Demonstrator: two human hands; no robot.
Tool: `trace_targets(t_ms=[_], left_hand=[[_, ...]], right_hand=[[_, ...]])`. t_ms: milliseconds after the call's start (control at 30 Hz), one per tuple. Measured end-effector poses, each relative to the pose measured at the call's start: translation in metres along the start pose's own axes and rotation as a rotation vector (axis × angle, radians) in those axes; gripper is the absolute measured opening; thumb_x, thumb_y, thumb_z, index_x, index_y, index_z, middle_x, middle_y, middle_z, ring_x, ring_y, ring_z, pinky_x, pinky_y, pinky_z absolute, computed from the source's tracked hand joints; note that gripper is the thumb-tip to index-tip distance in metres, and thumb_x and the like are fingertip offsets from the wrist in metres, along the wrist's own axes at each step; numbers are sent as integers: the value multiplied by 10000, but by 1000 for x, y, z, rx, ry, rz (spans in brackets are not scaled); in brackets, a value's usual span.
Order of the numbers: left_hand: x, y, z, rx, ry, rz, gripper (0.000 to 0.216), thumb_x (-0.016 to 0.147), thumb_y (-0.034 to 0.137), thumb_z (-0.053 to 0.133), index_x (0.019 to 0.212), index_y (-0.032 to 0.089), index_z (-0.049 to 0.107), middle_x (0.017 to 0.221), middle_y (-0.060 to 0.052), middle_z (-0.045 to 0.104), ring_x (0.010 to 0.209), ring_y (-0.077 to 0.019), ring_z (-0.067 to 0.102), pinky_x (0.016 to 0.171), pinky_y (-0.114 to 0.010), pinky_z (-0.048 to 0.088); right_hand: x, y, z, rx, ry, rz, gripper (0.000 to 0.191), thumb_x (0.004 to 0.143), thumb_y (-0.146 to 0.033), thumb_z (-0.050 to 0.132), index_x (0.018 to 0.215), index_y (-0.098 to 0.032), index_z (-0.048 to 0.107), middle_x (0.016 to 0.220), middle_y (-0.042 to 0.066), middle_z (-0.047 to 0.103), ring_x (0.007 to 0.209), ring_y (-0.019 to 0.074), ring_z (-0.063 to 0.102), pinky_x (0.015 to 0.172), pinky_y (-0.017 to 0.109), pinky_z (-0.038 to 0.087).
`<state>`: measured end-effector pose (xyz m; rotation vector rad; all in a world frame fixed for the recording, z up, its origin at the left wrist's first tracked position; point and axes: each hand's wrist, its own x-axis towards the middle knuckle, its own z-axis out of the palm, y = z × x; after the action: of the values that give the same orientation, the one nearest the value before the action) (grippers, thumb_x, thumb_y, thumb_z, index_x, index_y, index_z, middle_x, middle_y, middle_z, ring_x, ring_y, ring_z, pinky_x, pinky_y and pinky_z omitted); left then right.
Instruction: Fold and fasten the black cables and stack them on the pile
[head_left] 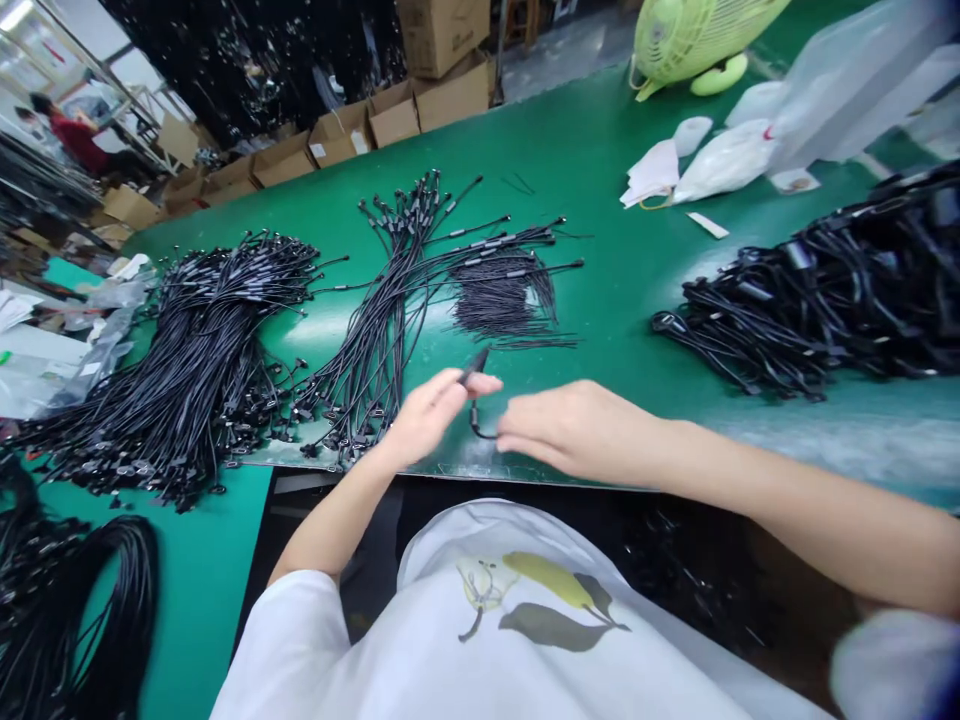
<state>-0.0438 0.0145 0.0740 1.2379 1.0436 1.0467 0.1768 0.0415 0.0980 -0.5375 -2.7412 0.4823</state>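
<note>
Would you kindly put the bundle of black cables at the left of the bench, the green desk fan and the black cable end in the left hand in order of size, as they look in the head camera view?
1. Bundle of black cables
2. Green desk fan, though the view cuts it off
3. Black cable end, pinched in the left hand

The black cable (473,415) — partly hidden by left fingers (442,395).

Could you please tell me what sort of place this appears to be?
It looks like a cable-assembly workshop, probably a small factory: bundles of black cables lie on a long green workbench, cardboard boxes are stacked behind it, and another person is at the back.
</note>
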Motion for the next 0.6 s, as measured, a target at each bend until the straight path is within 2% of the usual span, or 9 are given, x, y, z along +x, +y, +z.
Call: trace_targets(t_ms=[100, 200, 233, 300, 400, 500, 600], left_hand=[[-8, -2, 13, 144, -128, -6, 333, 865, 476, 604, 979, 165, 642, 750, -18, 655, 690, -133, 598, 692, -258, 470], [-5, -2, 11, -39, -42, 22, 293, 879, 448, 601, 970, 170, 613, 604, 45, 535, 479, -66, 428, 527, -220, 377], [-2, -2, 11, -127, 4, 33, 287, 875, 444, 611, 959, 170, 614, 588, 53, 506, 463, -59, 397, 504, -213, 354], [3, -6, 12, -274, 75, 21, 300, 855, 456, 634, 944, 169, 622, 604, 44, 506, 487, -67, 424, 506, -211, 360], [6, -20, 26, -370, 67, -110, 429, 823, 585, 609, 845, 156, 621, 686, -11, 573, 612, -113, 543, 608, -249, 444], [1, -38, 42, -466, 29, -202, 564, 820, 722, 472, 673, 178, 512, 584, 15, 479, 587, -119, 517, 726, -304, 477], [-6, -49, 47, -500, 97, -189, 532, 841, 723, 427, 722, 206, 458, 498, 84, 309, 469, -90, 375, 742, -315, 465]], right_hand=[[16, 7, -2, 110, 213, 80, 343, 991, -328, 397, 833, -188, 668, 807, 44, 666, 740, 143, 601, 657, 243, 400], [25, 19, 10, 225, 460, 193, 300, 932, -452, 511, 951, -189, 654, 926, 70, 646, 862, 177, 586, 761, 282, 442], [27, 23, 18, 284, 558, 259, 348, 889, -511, 560, 993, -188, 636, 972, 78, 632, 903, 190, 575, 788, 300, 450], [30, 27, 37, 499, 661, 395, 426, 857, -592, 563, 971, -184, 610, 950, 69, 611, 882, 187, 563, 782, 310, 457], [35, 26, 61, 923, 717, 544, 458, 918, -597, 451, 737, -184, 534, 696, -2, 509, 629, 116, 476, 615, 253, 408], [37, 20, 67, 1287, 814, 646, 491, 865, -622, 537, 658, -187, 445, 605, -48, 371, 518, 74, 325, 509, 221, 317], [34, 15, 60, 1684, 633, 655, 511, 781, -639, 640, 677, -196, 409, 595, -79, 272, 493, 60, 234, 472, 203, 292]])
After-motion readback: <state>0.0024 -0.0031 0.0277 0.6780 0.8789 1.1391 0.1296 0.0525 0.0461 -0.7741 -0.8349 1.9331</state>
